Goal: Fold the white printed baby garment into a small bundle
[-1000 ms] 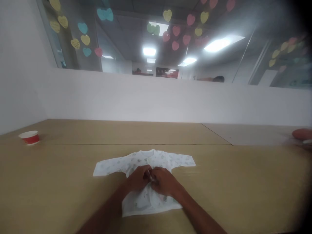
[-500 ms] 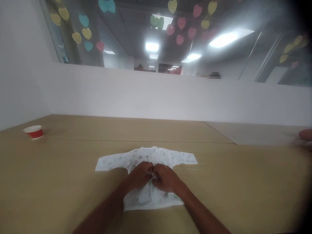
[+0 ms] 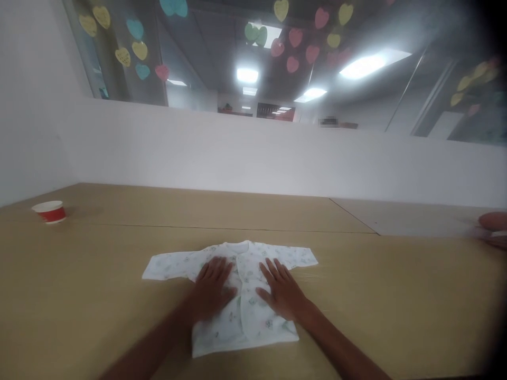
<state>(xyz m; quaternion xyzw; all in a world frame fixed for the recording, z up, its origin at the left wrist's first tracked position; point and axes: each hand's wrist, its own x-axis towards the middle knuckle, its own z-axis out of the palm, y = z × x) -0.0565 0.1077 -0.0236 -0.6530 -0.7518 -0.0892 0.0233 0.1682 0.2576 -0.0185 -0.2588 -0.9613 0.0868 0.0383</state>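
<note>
Head view: small white printed baby shirt (image 3: 241, 287) lies flat on the tan table (image 3: 396, 295), front side up, sleeves out to either side, collar away from the person. Left hand (image 3: 212, 287) is spread, palm down on the shirt's left panel; right hand (image 3: 281, 290) likewise spread flat on the right panel. Neither is pinching anything. Fingers fan outward from the centre placket, which likely keeps the fabric taut and flat against the table. Left hand is slightly motion-blurred, so exact fingertip contact is unclear. Red-and-white paper cup (image 3: 49, 211) sits well apart, far left. Reddish object (image 3: 493, 220) at the far right edge, too blurred to identify.
</note>
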